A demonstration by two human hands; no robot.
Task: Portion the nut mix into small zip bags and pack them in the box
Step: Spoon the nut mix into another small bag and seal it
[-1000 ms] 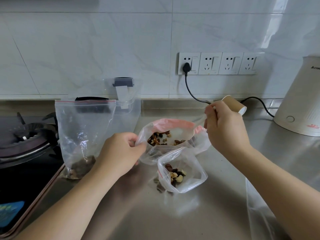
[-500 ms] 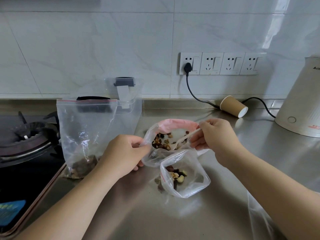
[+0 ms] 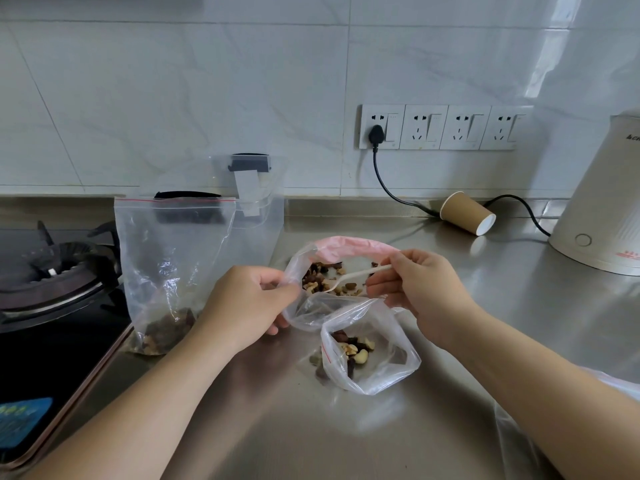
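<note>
A clear bag with a pink rim (image 3: 349, 244) lies open on the steel counter, holding the nut mix (image 3: 322, 278). My left hand (image 3: 249, 306) pinches its left edge. My right hand (image 3: 419, 289) holds a white plastic spoon (image 3: 356, 277) whose bowl sits among the nuts. Just in front lies a small zip bag (image 3: 374, 358) with a few nuts inside, its mouth open toward the left. A larger zip bag (image 3: 169, 271) with nuts at the bottom stands upright at the left. Behind it stands a clear plastic box (image 3: 266, 216).
A gas stove (image 3: 52, 282) fills the left side. A brown paper cup (image 3: 465, 218) lies on its side near the wall, by a black cord. A cream kettle (image 3: 609, 209) stands at the right. More clear plastic (image 3: 512, 431) shows under my right forearm.
My right hand came down from near the paper cup to the pink-rimmed bag and put the spoon into the nuts. My left hand kept its hold on the bag's edge.
</note>
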